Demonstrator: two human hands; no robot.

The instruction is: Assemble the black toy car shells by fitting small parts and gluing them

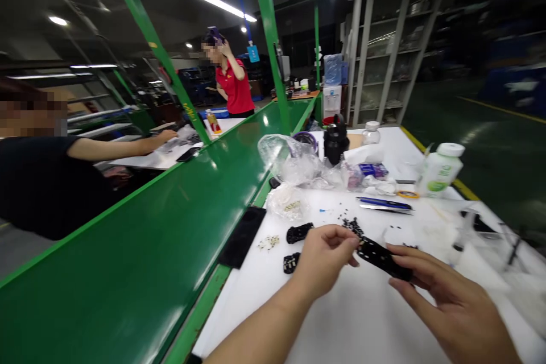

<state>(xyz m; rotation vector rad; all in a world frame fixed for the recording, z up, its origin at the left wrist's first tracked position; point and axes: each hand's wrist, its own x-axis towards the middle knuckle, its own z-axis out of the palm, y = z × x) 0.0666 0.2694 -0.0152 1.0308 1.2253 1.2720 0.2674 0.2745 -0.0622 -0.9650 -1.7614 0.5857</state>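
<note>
My right hand [452, 290] grips a long black plastic part [377, 256] with small holes, thumb below and fingers above. At the part's left end, my left hand [326, 253] is closed in a pinch; whatever sits between its fingertips is too small to make out. Just behind the fingertips lies a pile of tiny black pieces [352, 226]. Left of my left hand, two more black plastic parts rest on the table, one farther back [298, 232] and one nearer [291, 263] with pale metal bits in it. Small gold-coloured pieces [268, 243] are scattered beside them.
On the white table [341, 324] are a clear bag with small pieces [290, 205], blue tweezers [384, 203], a white bottle [441, 170], a black flask [335, 142] and plastic bags. A green conveyor [170, 222] runs along the left, with two people beyond it.
</note>
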